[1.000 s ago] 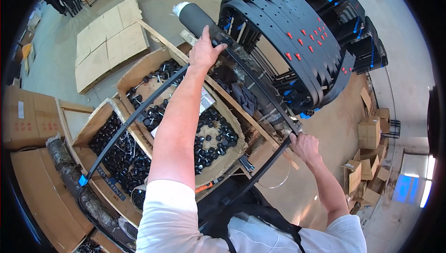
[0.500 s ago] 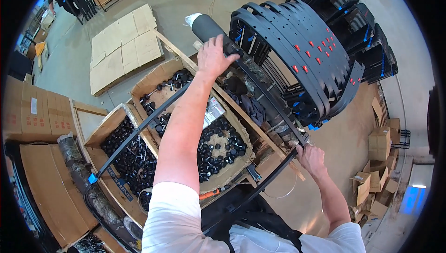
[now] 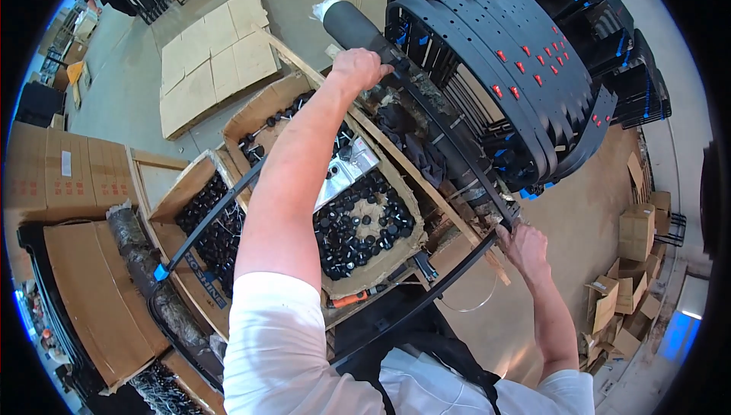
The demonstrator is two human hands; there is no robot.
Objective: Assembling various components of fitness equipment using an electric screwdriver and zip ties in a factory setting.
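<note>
My left hand (image 3: 356,70) is stretched far forward and closed on a thin black curved rim strip (image 3: 449,129) that lies along a long black roller bar (image 3: 358,28). My right hand (image 3: 522,246) grips the near end of the same strip, beside the wooden edge of the bench. A big stack of black hoops with red and blue tags (image 3: 525,72) stands upright just behind the bar. Another black strip (image 3: 205,221) with a blue end lies across the boxes under my left arm.
Open cardboard boxes of small black parts (image 3: 365,228) sit under my left arm. Flat cardboard sheets (image 3: 217,53) lie on the concrete floor beyond. Closed cartons (image 3: 68,167) stand at the left, smaller open boxes (image 3: 632,263) at the right.
My head has shifted, so the hoop stack and bar sit more central. My left hand has gone from flat on the bar to closed on the strip; the right hand keeps its grip.
</note>
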